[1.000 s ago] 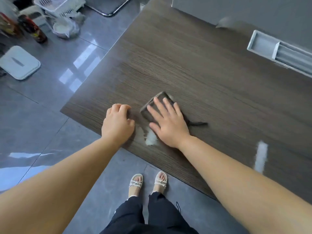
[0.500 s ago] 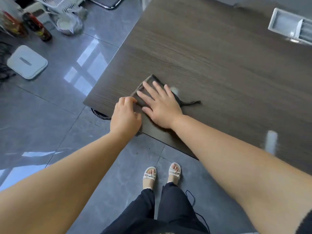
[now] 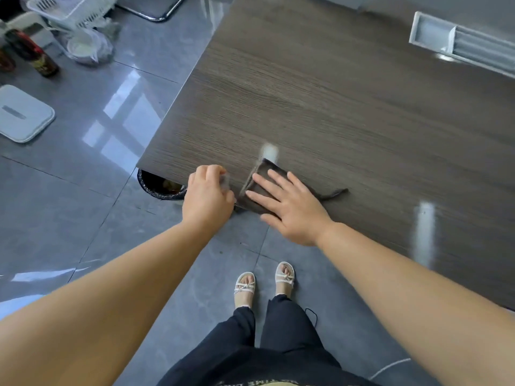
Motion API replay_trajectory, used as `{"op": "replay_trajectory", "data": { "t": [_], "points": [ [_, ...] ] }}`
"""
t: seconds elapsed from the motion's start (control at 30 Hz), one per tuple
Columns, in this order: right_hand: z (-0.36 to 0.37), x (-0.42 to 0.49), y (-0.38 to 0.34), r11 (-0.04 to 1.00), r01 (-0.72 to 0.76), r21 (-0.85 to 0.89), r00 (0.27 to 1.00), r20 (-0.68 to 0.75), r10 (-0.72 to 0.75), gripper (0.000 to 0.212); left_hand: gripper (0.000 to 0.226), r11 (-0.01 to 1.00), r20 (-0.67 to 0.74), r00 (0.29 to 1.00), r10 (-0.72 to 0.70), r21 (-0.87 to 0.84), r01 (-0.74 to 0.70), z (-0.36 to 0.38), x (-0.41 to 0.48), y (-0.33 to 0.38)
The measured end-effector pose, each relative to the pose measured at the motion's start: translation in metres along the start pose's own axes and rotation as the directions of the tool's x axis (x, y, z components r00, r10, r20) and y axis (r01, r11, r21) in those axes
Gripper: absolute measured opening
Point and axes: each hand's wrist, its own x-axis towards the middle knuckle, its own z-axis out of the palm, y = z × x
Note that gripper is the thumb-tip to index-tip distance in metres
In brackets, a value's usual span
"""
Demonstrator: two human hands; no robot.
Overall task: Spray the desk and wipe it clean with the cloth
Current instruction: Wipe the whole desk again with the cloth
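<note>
The dark wood-grain desk fills the upper right of the head view. A folded dark grey cloth lies on it close to the near edge, one thin corner trailing to the right. My right hand presses flat on the cloth with straight, spread fingers, and the heel of the hand hangs over the desk edge. Just left of the cloth, my left hand rests on the desk edge with its fingers curled under; I see nothing in it. No spray bottle is in view.
A black-lined waste bin stands under the desk's near left corner. A grey recessed cable tray is set in the desk's far right. On the floor at left lie a white lid, bottles and a white basket.
My right hand slid the cloth left toward the desk corner, then back right along the near edge. My left hand stayed beside it, fingers curled. The view shifted.
</note>
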Motion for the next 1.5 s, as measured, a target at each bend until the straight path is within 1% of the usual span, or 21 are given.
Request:
{"op": "replay_trajectory", "data": {
  "t": [0.1,0.2,0.27,0.33,0.43,0.5,0.57,0.63,0.73,0.77,0.8,0.9,0.97,1.03,1.13,1.23,1.27,1.3,1.4,1.43,1.5],
  "points": [
    [-0.005,-0.040,0.046,0.984,-0.180,-0.010,0.983,-0.022,0.180,0.056,0.041,0.994,0.077,0.996,0.045,0.097,-0.052,0.005,-0.003,0.001],
    [-0.007,-0.022,0.043,0.772,-0.632,0.070,0.770,-0.057,0.636,0.056,0.049,0.994,0.076,0.995,0.060,0.088,-0.067,0.006,-0.006,0.002],
    [-0.005,0.012,0.013,0.654,-0.752,0.076,0.649,-0.081,0.756,0.056,0.053,0.998,0.046,0.998,0.041,0.039,-0.043,0.006,-0.007,0.004],
    [-0.005,0.039,-0.022,0.736,-0.671,0.092,0.732,-0.078,0.677,0.057,0.055,0.999,0.014,0.999,0.036,0.015,-0.036,0.005,-0.007,0.005],
    [0.000,0.033,-0.040,0.941,-0.332,0.059,0.943,-0.003,0.333,0.054,0.053,0.999,0.001,1.000,0.028,-0.014,-0.028,0.004,-0.004,0.013],
    [0.002,0.001,-0.023,0.988,-0.146,0.041,0.989,-0.014,0.146,0.052,0.050,0.999,0.030,0.999,0.019,-0.039,-0.017,0.006,-0.003,0.021],
    [0.005,-0.042,0.012,0.976,-0.216,0.008,0.974,-0.065,0.216,0.053,0.047,0.998,0.078,0.995,0.056,-0.036,-0.054,0.012,-0.004,0.032],
    [0.001,-0.079,0.045,0.830,-0.554,0.067,0.826,-0.077,0.558,0.053,0.043,0.994,0.128,0.985,0.113,-0.030,-0.110,0.021,-0.007,0.045],
    [-0.002,-0.075,0.046,0.332,-0.921,0.205,0.324,-0.073,0.943,0.054,0.038,0.982,0.190,0.964,0.185,0.003,-0.189,0.035,-0.014,0.064],
    [-0.002,-0.066,0.037,0.284,-0.932,0.226,0.276,-0.067,0.959,0.055,0.037,0.977,0.207,0.957,0.203,0.016,-0.211,0.040,-0.017,0.071],
    [-0.001,-0.062,0.027,0.346,-0.908,0.235,0.336,-0.082,0.938,0.056,0.037,0.972,0.221,0.950,0.220,0.030,-0.233,0.044,-0.019,0.079],
    [0.008,-0.090,0.015,0.815,-0.569,0.109,0.814,-0.064,0.577,0.054,0.037,0.961,0.230,0.939,0.254,0.048,-0.272,0.055,-0.024,0.095],
    [0.010,-0.137,0.039,0.879,-0.473,0.059,0.878,-0.055,0.476,0.055,0.035,0.957,0.233,0.937,0.262,0.061,-0.282,0.064,-0.026,0.107],
    [0.008,-0.191,0.073,0.739,-0.668,0.088,0.736,-0.070,0.674,0.056,0.034,0.942,0.261,0.920,0.293,0.085,-0.325,0.075,-0.032,0.123],
    [-0.005,-0.251,0.115,0.303,-0.936,0.178,0.309,0.007,0.951,0.053,0.040,0.905,0.339,0.872,0.352,0.113,-0.409,0.094,-0.045,0.150],
    [-0.007,-0.237,0.118,-0.055,-0.964,0.260,-0.051,0.020,0.998,0.055,0.043,0.880,0.383,0.845,0.374,0.142,-0.454,0.110,-0.054,0.175],
    [-0.007,-0.221,0.109,-0.058,-0.963,0.263,-0.052,0.028,0.998,0.056,0.043,0.876,0.386,0.845,0.371,0.156,-0.456,0.114,-0.055,0.182],
    [-0.004,-0.206,0.099,0.035,-0.966,0.255,0.040,0.015,0.999,0.057,0.043,0.877,0.384,0.849,0.363,0.166,-0.450,0.119,-0.057,0.189],
    [0.005,-0.206,0.078,0.642,-0.749,0.166,0.644,-0.051,0.764,0.055,0.038,0.892,0.371,0.868,0.331,0.176,-0.416,0.133,-0.062,0.213],
    [0.005,-0.221,0.084,0.762,-0.637,0.112,0.762,-0.059,0.645,0.055,0.035,0.895,0.367,0.871,0.327,0.175,-0.409,0.136,-0.063,0.218],
    [0.006,-0.268,0.113,0.766,-0.637,0.083,0.764,-0.065,0.642,0.056,0.032,0.892,0.375,0.865,0.335,0.171,-0.419,0.145,-0.065,0.231]
  ]
}}
